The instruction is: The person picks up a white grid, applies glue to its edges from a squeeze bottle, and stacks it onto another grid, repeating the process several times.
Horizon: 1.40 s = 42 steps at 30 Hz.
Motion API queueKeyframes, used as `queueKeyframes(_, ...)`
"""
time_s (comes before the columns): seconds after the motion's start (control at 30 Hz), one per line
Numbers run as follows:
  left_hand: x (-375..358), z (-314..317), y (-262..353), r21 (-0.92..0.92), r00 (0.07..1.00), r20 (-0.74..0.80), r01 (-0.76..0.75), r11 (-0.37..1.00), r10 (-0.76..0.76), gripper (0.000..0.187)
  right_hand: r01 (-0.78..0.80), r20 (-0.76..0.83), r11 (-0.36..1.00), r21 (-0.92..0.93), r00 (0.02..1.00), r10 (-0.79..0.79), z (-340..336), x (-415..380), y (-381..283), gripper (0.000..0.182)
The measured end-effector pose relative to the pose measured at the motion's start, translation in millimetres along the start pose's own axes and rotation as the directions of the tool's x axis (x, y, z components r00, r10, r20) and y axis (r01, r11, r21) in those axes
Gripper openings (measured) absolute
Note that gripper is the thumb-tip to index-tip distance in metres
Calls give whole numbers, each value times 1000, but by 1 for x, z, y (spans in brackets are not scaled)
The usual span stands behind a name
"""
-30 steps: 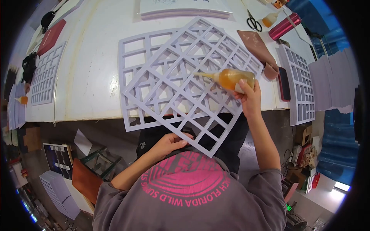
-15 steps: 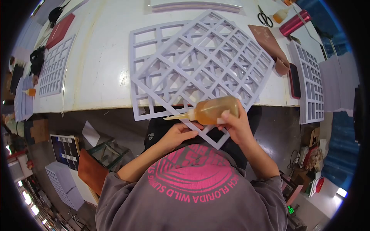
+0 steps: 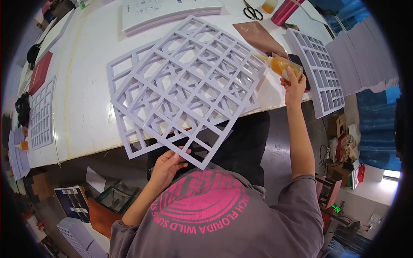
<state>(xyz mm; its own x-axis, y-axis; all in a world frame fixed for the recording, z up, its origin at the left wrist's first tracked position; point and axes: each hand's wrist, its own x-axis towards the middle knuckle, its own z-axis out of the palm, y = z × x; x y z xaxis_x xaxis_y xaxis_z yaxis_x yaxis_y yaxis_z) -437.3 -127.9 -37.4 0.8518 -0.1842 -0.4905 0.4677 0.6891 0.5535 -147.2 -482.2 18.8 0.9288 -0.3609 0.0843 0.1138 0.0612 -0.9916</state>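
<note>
My left hand (image 3: 168, 167) pinches the near edge of a pale lavender grid panel (image 3: 189, 136), which lies tilted across other grid panels and juts past the table edge. Another such panel (image 3: 121, 112) shows beneath it, partly hidden. Out to the right, my right hand (image 3: 295, 88) is closed around a squeeze bottle (image 3: 282, 65) of amber liquid. The bottle's thin nozzle points left and overlaps the grid's right corner in this view. Under the bottle's far side lies a brown leather-like piece (image 3: 260, 38), and a dark phone (image 3: 297, 62) is partly covered by the bottle.
Stacked grid panels (image 3: 320, 71) stand at the right table edge. Scissors (image 3: 252, 12), a red flask (image 3: 287, 10) and a second amber bottle (image 3: 269, 5) sit at the back. A white stack (image 3: 172, 15) lies behind the grids. Far left are a red box (image 3: 41, 73) and another grid (image 3: 41, 114).
My right hand has carried the bottle from over the panel's near end out to the right and farther back. My left hand keeps hold of the panel edge. The view has shifted.
</note>
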Motion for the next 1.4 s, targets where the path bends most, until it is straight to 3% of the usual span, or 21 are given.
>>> queueKeyframes(0.23, 1, 2, 1, -56, 1000, 13, -4, 998, 5, 33, -46, 103, 999, 8, 994, 45, -6, -15, -5, 49)
queueKeyframes(0.43, 0, 0, -1, -39, 999, -23, -26, 999, 25, 33, -203, 246, 979, -8, 949, 199, -3, -100, -23, 42)
queueKeyframes(0.7, 1, -1, -4, -114, 999, -40, -7, 993, 2, 34, -366, 436, 926, -87, 822, 366, 2, -211, -31, 51)
queueKeyframes(0.83, 1, -3, -5, -121, 1000, -20, -9, 993, 7, 34, -464, 538, 878, -115, 714, 448, 6, -240, -33, 54)
queueKeyframes(0.93, 2, -5, -3, -111, 999, 10, -37, 993, 39, 32, -710, 548, 699, 88, 620, 561, -2, -228, -31, 47)
queueKeyframes(0.97, 0, -4, -1, -117, 998, 12, -61, 991, 63, 30, -723, 486, 663, 194, 658, 576, -3, -218, -34, 39)
queueKeyframes(1.03, -2, -8, 3, -178, 992, 35, -114, 977, 122, 27, -540, 341, 786, 301, 831, 440, -11, -184, -32, 32)
queueKeyframes(1.1, -4, -12, 9, -263, 982, 63, -157, 952, 179, 27, -286, 205, 930, 232, 949, 241, -20, -144, -38, 32)
queueKeyframes(1.17, -6, -18, 13, -309, 977, 63, -177, 934, 206, 33, -154, 84, 969, 192, 987, 141, -35, -106, -35, 37)
queueKeyframes(1.27, -10, -11, 19, -319, 983, 0, -175, 931, 185, 39, -87, -44, 991, 104, 995, 92, -52, -61, -28, 42)
queueKeyframes(1.4, -10, -11, 18, -331, 981, 12, -179, 926, 194, 41, -77, -68, 996, 37, 995, 79, -63, -33, -16, 46)
